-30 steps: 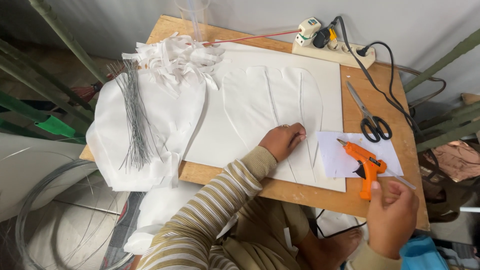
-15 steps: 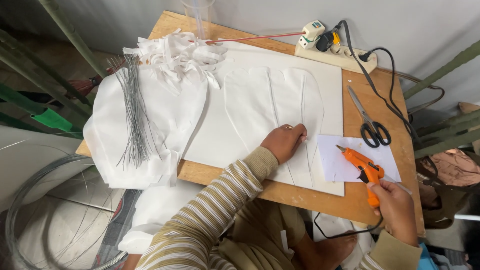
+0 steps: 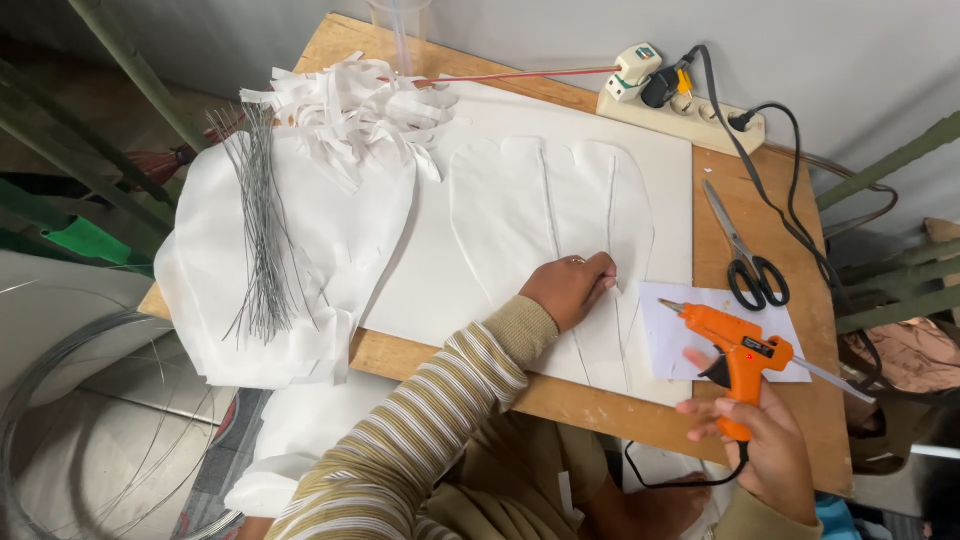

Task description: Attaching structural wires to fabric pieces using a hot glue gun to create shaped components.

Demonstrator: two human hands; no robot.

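Item: orange glue gun (image 3: 738,350), now lifted off its paper sheet (image 3: 672,330) since a second ago, nozzle pointing toward 10 o'clock. Right hand (image 3: 765,450) gripping its handle, fingers clamped around it, at 4 o'clock of the board. Left hand (image 3: 568,288) pressing fingers together onto white petal-shaped piece (image 3: 520,210). Scissors (image 3: 745,255) lying at 3 o'clock; wire bundle (image 3: 262,230) at 9 o'clock. Suggesting gluing imminent.

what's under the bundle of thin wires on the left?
The wire bundle lies on a stack of white cut sheets, which overhangs the wooden table at its left edge. How many sheets there are, and the tabletop beneath them, is covered.
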